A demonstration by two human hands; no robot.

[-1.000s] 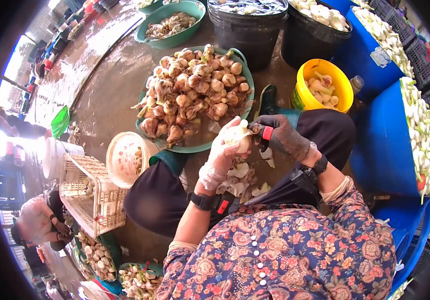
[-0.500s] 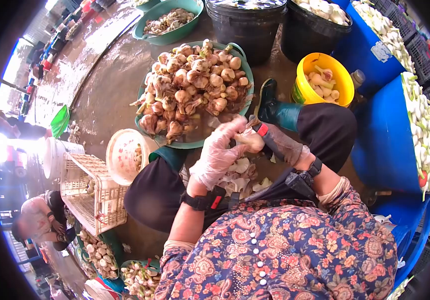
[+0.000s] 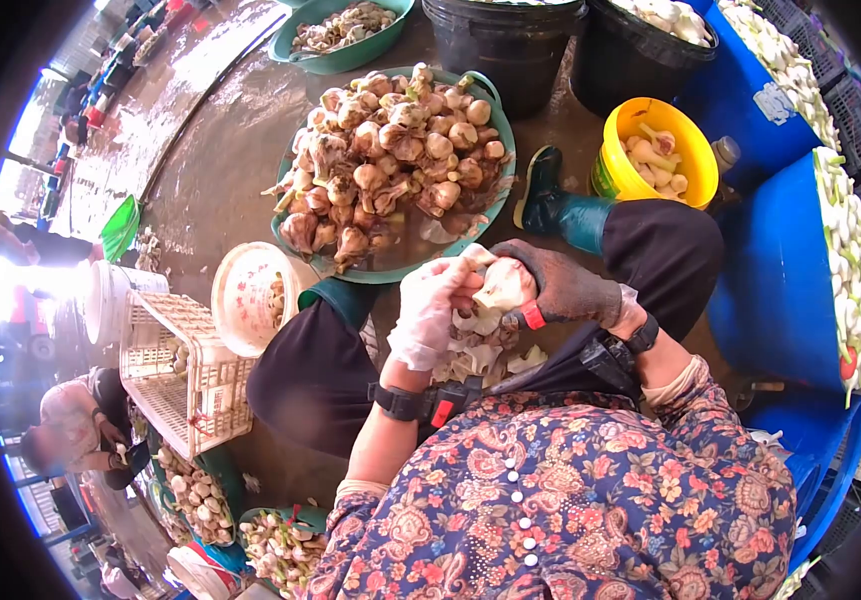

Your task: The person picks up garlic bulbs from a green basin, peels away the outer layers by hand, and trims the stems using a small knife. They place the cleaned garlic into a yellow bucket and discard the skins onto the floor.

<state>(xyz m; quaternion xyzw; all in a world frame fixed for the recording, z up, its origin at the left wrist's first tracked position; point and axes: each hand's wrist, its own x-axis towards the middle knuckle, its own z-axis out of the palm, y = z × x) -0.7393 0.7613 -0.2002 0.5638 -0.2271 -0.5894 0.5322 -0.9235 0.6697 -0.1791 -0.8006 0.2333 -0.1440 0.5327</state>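
Between my hands is a garlic bulb (image 3: 506, 284), with pale, partly peeled skin. My right hand (image 3: 572, 286), in a dark grey glove, is wrapped round the bulb's right side; a small red piece (image 3: 533, 316) shows by its fingers. Closed in a pinch, my left hand (image 3: 427, 308) in a thin clear plastic glove grips the bulb's skin or stem at the upper left. Loose garlic peelings (image 3: 485, 358) lie below, between my legs. Just beyond my hands stands a green basin (image 3: 502, 120) heaped with unpeeled garlic bulbs (image 3: 380, 150).
A yellow bucket (image 3: 707, 165) of peeled garlic stands at front right. Blue tubs (image 3: 765, 270) topped with garlic line the right side. Black buckets (image 3: 495, 55) are at the back. A white bucket (image 3: 235, 335) and a plastic crate (image 3: 190, 400) stand left, with another person (image 3: 80, 420) farther off.
My right hand has turned from holding a dark tool with a red band against the garlic to wrapping round the bulb. My left hand has shifted slightly left, now pinching its skin or stem.
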